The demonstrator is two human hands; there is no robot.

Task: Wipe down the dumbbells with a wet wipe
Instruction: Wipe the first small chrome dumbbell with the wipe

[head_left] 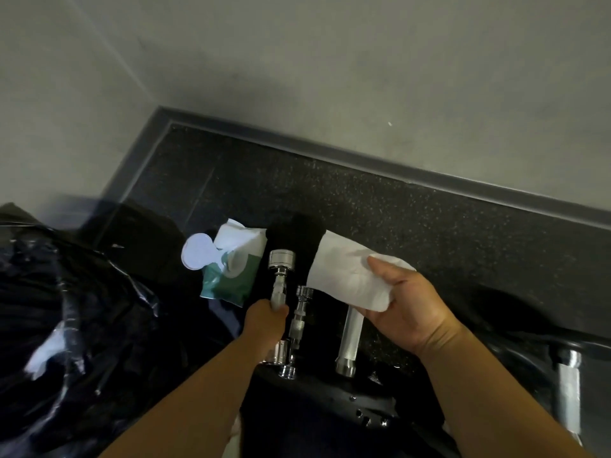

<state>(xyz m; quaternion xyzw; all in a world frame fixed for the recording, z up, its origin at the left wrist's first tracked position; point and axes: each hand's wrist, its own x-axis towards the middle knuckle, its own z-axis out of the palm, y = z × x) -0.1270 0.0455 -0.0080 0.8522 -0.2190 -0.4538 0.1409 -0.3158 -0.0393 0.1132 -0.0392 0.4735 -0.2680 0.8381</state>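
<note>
The left hand (266, 320) is gripping the dumbbell (281, 261) by its knurled handle, beside the wipe pack (228, 276); it is looking heavy, stiff and slick. The right hand (408, 312) is pinching a limp wipe (340, 276) just beside it.

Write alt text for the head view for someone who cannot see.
A left hand grips a chrome dumbbell by its handle while the right hand holds a white wet wipe. An open wipe pack lies beside them.
</note>
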